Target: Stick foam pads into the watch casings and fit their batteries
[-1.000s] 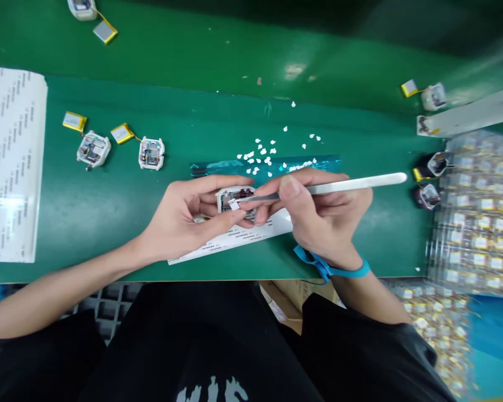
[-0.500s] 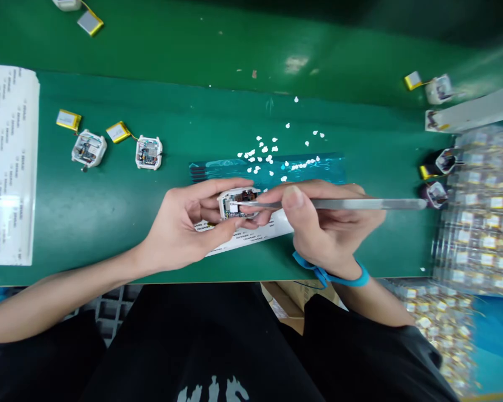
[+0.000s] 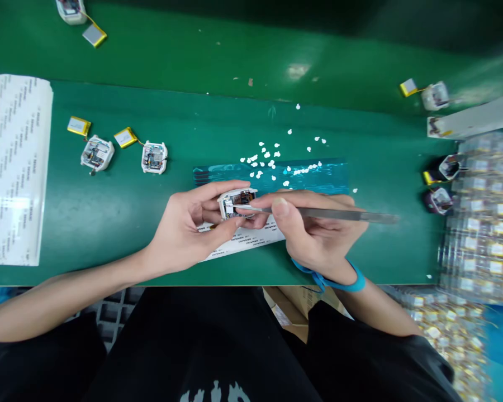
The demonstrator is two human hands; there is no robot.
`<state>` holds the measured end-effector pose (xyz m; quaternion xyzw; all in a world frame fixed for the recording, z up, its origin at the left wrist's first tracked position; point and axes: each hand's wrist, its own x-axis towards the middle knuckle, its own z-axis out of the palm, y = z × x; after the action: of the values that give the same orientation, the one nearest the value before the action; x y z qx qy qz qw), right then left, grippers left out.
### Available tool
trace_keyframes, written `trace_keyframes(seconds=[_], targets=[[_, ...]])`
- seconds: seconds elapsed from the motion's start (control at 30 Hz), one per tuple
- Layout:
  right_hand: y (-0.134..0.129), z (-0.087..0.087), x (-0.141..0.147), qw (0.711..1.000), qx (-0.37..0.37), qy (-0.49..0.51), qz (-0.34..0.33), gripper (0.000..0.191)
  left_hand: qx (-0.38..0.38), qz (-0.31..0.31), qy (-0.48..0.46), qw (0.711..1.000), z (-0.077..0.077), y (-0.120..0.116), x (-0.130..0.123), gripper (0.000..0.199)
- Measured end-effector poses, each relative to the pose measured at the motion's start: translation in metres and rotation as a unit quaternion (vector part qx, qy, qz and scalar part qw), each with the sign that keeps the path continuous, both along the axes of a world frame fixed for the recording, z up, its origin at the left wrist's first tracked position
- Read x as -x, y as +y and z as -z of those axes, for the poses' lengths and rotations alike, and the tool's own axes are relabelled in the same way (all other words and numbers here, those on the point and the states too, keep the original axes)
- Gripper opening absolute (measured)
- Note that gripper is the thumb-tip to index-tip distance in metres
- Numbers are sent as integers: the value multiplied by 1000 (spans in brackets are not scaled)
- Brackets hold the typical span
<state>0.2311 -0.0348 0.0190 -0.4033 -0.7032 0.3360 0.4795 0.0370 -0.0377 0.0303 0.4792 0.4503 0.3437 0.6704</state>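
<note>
Green tabletop [image 3: 193,123] beneath both hands, white scraps [image 3: 266,154] scattered beyond.

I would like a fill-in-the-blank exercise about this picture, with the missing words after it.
The left hand holds an open housing coloured ____.
The right hand grips a pair of metal ____.
The blue wristband is on the ____ wrist.
The bench top is coloured ____.

Missing words: white; tweezers; right; green.

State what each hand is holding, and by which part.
Left hand: an open white electronics housing, by its outer edges. Right hand: metal tweezers, by the arms, toward the tips.
</note>
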Motion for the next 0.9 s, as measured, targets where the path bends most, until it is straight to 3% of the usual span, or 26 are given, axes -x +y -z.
trace_keyframes(seconds=[0.57,0.73,0.9], targets=[[0,-3,-1,1000,13,-3,-12,27,13,-2,9,1000,-4,1,0,40],[-1,-3,0,999,4,-33,-25,25,-49,6,67,997,0,2,3,35],[2,-10,-8,993,-75,-77,-43,25,-143,23,119,982,7,8,7,31]])
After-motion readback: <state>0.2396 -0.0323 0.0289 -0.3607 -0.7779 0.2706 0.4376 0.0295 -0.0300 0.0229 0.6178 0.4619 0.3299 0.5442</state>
